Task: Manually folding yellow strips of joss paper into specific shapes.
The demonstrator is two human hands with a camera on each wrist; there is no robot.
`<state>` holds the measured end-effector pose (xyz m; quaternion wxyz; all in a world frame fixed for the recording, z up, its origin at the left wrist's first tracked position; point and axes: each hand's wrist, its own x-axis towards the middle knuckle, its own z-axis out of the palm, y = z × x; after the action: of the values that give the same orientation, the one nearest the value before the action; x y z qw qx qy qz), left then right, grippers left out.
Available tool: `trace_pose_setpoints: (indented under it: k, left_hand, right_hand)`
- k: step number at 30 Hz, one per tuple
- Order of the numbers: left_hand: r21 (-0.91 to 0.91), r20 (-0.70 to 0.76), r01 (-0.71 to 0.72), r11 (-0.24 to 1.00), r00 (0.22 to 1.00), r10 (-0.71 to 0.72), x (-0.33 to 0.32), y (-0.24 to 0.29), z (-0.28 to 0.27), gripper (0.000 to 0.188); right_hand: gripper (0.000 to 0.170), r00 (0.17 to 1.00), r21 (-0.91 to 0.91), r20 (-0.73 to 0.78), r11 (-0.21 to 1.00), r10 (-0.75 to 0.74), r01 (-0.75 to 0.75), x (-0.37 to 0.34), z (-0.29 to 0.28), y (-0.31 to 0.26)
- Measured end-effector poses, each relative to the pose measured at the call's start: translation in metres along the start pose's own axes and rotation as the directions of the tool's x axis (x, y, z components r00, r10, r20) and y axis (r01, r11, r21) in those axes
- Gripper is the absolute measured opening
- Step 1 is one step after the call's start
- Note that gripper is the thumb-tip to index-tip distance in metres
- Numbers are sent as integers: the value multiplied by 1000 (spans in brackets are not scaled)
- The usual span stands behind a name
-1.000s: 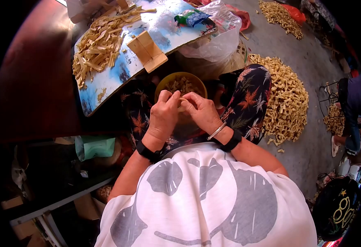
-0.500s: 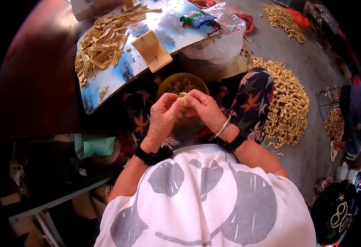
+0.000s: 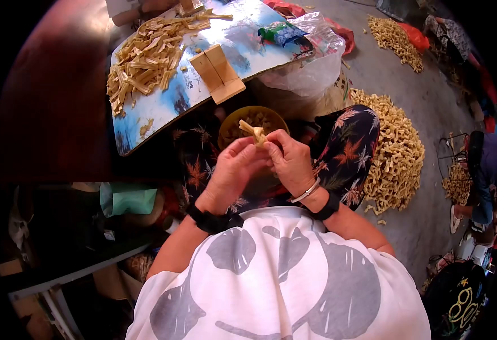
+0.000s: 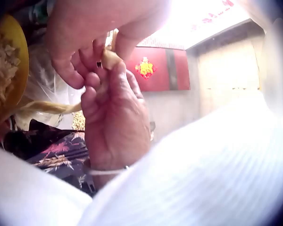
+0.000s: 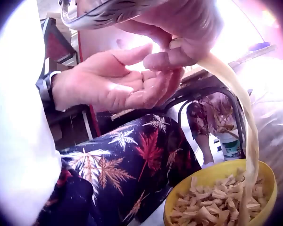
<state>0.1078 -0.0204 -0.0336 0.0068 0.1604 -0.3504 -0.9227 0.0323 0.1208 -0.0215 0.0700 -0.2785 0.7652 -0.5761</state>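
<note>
A pale yellow, flat pliable strip (image 5: pixel 247 122) is looped into a lump (image 3: pixel 259 135) in front of the person's lap. The right hand (image 3: pixel 294 164) pinches this lump between thumb and fingers; a silvery bangle circles that wrist. From the right hand, the strip's long end hangs toward a yellow bowl (image 5: pixel 272 186) in the right wrist view. Close beside the lump, the left hand (image 3: pixel 231 173) has its palm turned up. Its thumb stands apart from loosely bent fingers (image 5: pixel 141 96), which lie just under the right hand's fingertips. Short pale pieces (image 5: pixel 212 202) fill the bowl.
Left of the bowl stands a blue-and-white table (image 3: pixel 163 122) bearing a heap of loose strips (image 3: pixel 146 56) and an L-shaped wooden piece (image 3: pixel 217 73). A large pile of knotted pieces (image 3: pixel 393 153) lies on the floor at right, beyond the knee. A clear plastic bag (image 3: pixel 311 68) stands behind the bowl.
Both hands worked close together at the strip; now the left hand has loosened and turned palm up. The lump and a strip end show more plainly above the right fingertips.
</note>
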Motion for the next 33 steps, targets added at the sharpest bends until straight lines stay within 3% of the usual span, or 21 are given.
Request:
trace_pose_setpoints:
  k: [1,5,8,9,10,11,12,13,15,16,19,20,21,22,24,25,27,30,33]
  left_hand:
    - [59,-43,-51,997,998,54,1,-2,1,28]
    - [337,-128,-164,927,967,218,2,-1,-8,28]
    - [435,-71,-153,888,977,203,-1,3,-14,27]
    - [433,-46,-129,892,985,165,-2,3,-15,26]
    - [432,-20,-108,895,991,129,-1,3,-14,26]
    - [312,-27,-88,946,994,102,-2,2,-11,25]
    - [187,-32,-67,980,997,74,-4,5,-1,24]
    - [57,-35,-46,997,998,48,-5,7,6,23]
    - [54,-83,-85,995,993,89,-9,8,9,22]
    - [55,-108,-105,993,988,110,-10,9,9,22]
    - [313,-73,-19,950,996,44,-11,12,-5,19]
    - [588,-12,-173,790,975,222,-11,10,-5,17]
    - [794,99,-296,532,925,368,-10,7,-1,16]
    - [905,246,-373,206,852,462,-9,5,2,15]
    - [852,154,-348,390,880,449,-9,2,2,15]
    - [813,110,-332,478,894,434,-9,1,2,14]
    - [688,10,-288,666,921,388,-9,3,6,15]
    - [458,-82,-163,874,971,224,-10,7,9,17]
    - [258,-79,-43,965,995,66,-18,13,1,18]
  right_hand:
    - [8,993,-65,-10,991,-117,116,0,5,4]
    - [13,962,-172,28,947,-270,271,-3,8,13]
    - [18,996,-111,25,989,-91,93,16,-5,10]
    - [21,986,104,151,991,70,-86,19,-6,11]
    - [24,935,288,300,916,192,-281,22,-6,11]
    - [27,846,425,461,771,267,-475,25,-5,12]
    - [31,840,465,488,744,237,-480,25,-1,15]
    - [31,859,486,449,740,244,-465,24,0,16]
    - [30,891,527,374,732,256,-431,24,5,15]
    - [29,927,448,298,824,228,-347,22,8,15]
    - [27,991,137,120,987,63,-79,19,12,15]
    - [27,996,21,91,1000,-15,13,19,11,14]
    - [27,993,-98,72,990,-96,103,20,10,14]
    - [27,995,-96,68,992,-73,79,19,10,14]
    - [27,998,-92,60,995,-27,32,19,9,15]
    - [24,986,69,140,992,91,-102,20,6,15]
    - [20,900,342,341,856,272,-388,24,0,10]
    - [13,833,457,464,724,301,-516,15,1,2]
    - [10,894,542,375,725,244,-425,25,-3,13]
